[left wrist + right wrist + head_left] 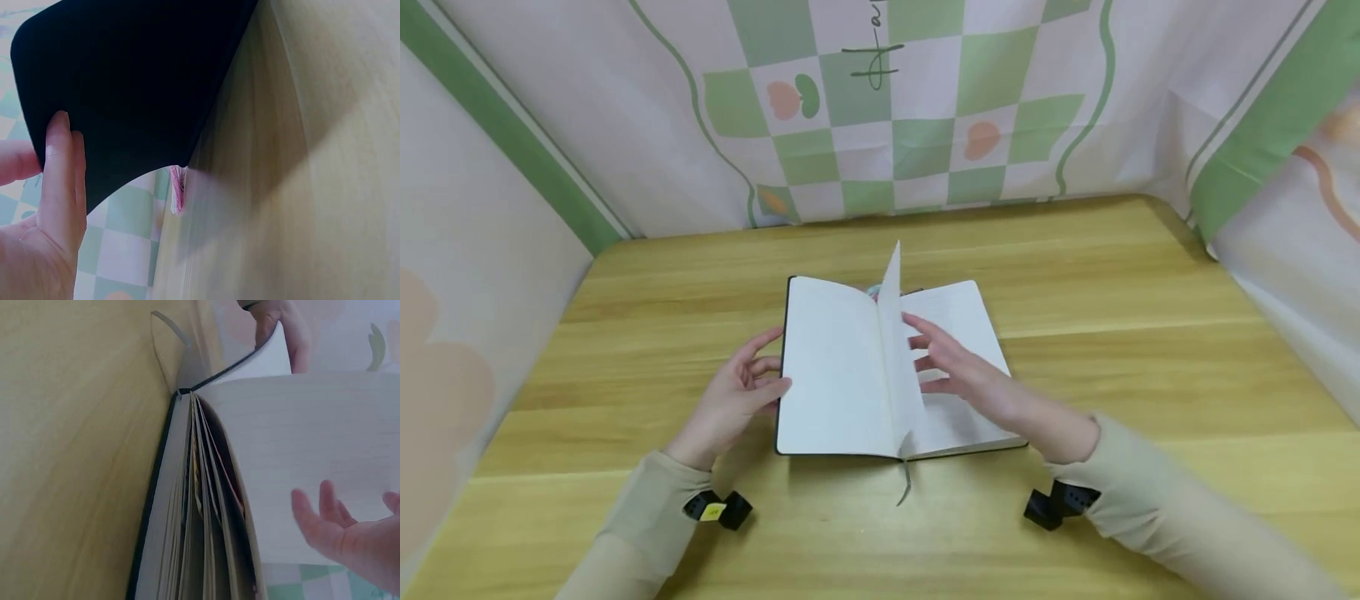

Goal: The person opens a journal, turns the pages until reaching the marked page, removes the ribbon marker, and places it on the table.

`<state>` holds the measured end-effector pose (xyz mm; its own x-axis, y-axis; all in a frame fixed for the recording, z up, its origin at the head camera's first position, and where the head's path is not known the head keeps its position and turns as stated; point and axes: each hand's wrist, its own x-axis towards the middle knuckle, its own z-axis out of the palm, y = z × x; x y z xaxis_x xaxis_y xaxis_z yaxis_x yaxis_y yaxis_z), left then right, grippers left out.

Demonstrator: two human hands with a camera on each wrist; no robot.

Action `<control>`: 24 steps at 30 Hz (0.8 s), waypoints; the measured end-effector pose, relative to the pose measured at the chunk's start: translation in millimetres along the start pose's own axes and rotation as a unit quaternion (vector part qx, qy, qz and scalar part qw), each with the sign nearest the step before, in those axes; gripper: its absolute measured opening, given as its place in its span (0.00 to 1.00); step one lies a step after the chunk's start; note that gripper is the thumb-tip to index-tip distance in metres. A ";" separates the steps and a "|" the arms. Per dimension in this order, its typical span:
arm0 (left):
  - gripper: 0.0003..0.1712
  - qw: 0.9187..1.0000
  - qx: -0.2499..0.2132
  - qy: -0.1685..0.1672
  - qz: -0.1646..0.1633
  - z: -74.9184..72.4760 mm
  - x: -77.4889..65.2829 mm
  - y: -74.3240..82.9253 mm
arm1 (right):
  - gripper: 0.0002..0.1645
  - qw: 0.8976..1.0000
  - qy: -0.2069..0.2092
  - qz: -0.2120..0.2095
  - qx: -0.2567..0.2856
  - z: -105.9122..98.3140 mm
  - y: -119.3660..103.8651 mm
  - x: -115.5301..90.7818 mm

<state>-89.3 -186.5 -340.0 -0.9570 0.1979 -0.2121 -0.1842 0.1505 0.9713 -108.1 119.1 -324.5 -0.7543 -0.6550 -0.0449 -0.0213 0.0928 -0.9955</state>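
Observation:
A black-covered notebook (pixel 835 367) lies open on the wooden table. Its left cover is tilted up, and my left hand (pixel 730 400) grips its outer edge, thumb on the inner side. In the left wrist view the fingers (pixel 59 169) lie against the black cover (pixel 131 81). One loose page (pixel 891 342) stands nearly upright at the middle of the notebook. Beside it my right hand (pixel 970 375) has its fingers spread, the fingertips at the page's right face. The right wrist view shows this page (pixel 300 437) faintly lined, with several uneven leaves below it.
A thin ribbon bookmark (pixel 906 483) hangs from the spine onto the table (pixel 625 350). Behind the notebook, a small pink and white item (pixel 178 190) is partly hidden. A green-and-white checked cloth (pixel 917 150) hangs at the table's far edge.

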 end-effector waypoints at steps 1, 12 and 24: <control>0.39 1.000 -0.001 0.000 0.001 -0.1 0.0 0.0 | 0.41 0.999 -0.005 -0.005 -0.035 3.8 0.0 0.9; 0.40 1.000 -0.017 -0.009 0.007 0.4 0.5 -2.5 | 0.32 0.912 -0.104 -0.041 -0.394 40.9 -2.5 8.8; 0.35 1.000 -0.025 -0.013 0.004 -2.9 -0.8 -5.3 | 0.34 0.872 -0.144 -0.020 -0.467 58.5 -0.4 14.9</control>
<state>-88.2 -190.3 -344.7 -0.9527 0.2240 -0.2056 -0.1875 0.0995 0.9772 -81.0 65.4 -329.7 -0.5475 -0.8206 -0.1641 -0.6713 0.5477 -0.4993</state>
